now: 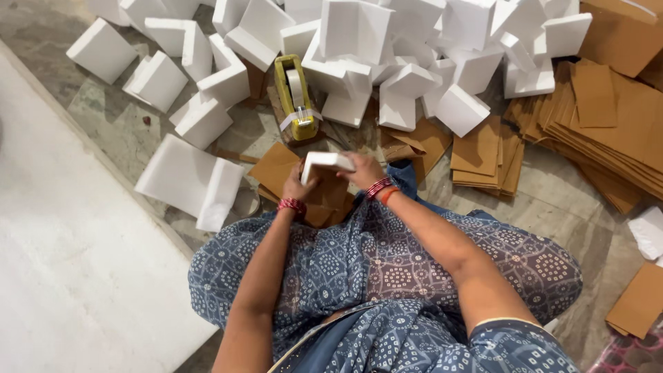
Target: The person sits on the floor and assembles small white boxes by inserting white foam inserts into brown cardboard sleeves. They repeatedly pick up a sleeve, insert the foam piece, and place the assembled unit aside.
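I sit on the floor in blue patterned clothes and hold a white foam corner piece [324, 161] in front of my knees. My left hand [298, 185] grips its left end from below, with a red bangle on the wrist. My right hand [364, 170] covers its right end, with red and orange bangles on that wrist. Brown cardboard pieces [290, 169] lie on the floor right under my hands. A yellow tape dispenser [295, 98] with a roll of clear tape stands just beyond the foam piece.
A big heap of white foam corner pieces [407, 48] fills the floor ahead. Stacks of brown cardboard sheets [608, 131] lie to the right. A flat foam slab [186, 176] lies at left beside a white raised surface [76, 276]. More cardboard [639, 300] sits at the right edge.
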